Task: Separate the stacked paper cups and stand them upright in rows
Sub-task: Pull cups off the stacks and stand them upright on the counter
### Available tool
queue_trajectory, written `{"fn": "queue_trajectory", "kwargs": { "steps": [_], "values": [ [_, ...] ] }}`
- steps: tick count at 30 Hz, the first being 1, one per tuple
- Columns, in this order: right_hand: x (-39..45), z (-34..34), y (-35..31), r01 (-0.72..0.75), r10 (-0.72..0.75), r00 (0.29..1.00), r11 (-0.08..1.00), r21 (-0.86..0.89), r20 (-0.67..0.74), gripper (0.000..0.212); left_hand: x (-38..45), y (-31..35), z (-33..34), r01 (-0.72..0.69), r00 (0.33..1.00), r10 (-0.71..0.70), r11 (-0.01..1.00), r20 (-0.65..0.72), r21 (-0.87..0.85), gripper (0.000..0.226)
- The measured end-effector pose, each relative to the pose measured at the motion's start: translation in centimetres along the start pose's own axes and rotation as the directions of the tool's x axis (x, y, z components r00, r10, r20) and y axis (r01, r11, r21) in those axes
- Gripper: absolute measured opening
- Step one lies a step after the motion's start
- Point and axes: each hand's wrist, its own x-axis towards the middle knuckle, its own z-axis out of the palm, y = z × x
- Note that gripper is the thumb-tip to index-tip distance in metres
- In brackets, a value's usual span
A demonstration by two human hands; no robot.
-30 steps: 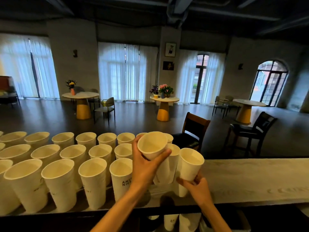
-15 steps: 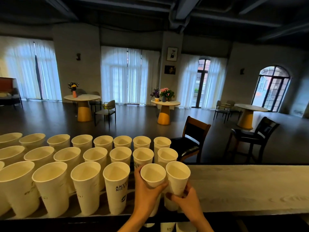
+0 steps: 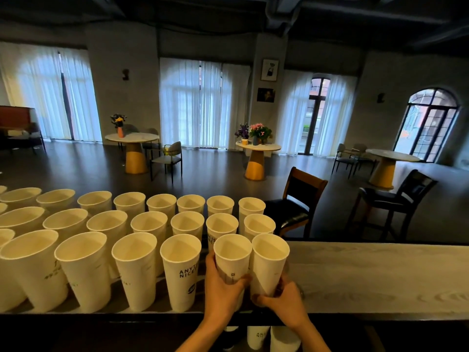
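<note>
At the near edge of the tabletop (image 3: 368, 275), the left hand (image 3: 223, 288) is gripping a paper cup (image 3: 232, 252) around its lower wall, while the right hand (image 3: 281, 301) is curling round the base of a second cup (image 3: 270, 260) touching it on the right. Both cups are standing upright, extending the front row of upright cups (image 3: 137, 265) that is filling the tabletop's left side in three rows.
</note>
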Motion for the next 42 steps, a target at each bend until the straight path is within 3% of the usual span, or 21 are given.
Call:
{"fn": "queue_trajectory", "kwargs": {
  "steps": [10,18,33,42],
  "values": [
    [-0.3,0.1,-0.1,0.012,-0.013,1.000,0.998,-0.055,-0.026,0.080,-0.4,-0.6,-0.7,0.049,0.997,-0.052,0.997,0.052,0.052,0.102],
    [-1.2,0.6,0.1,0.027,-0.032,0.996,0.998,-0.062,-0.077,0.083,-1.2,-2.7,-1.5,0.096,0.991,-0.110,0.979,0.070,0.183,0.079],
    [-1.7,1.0,1.3,-0.022,0.015,0.997,0.995,-0.101,-0.073,0.092,-1.7,-3.4,-2.7,0.098,0.989,-0.122,0.962,0.081,0.256,0.075],
    [-2.3,1.0,0.5,-0.004,-0.004,0.998,0.993,-0.121,-0.070,0.085,-2.5,-3.6,-3.3,0.150,0.982,-0.177,0.938,0.059,0.313,0.069]
  ]
}}
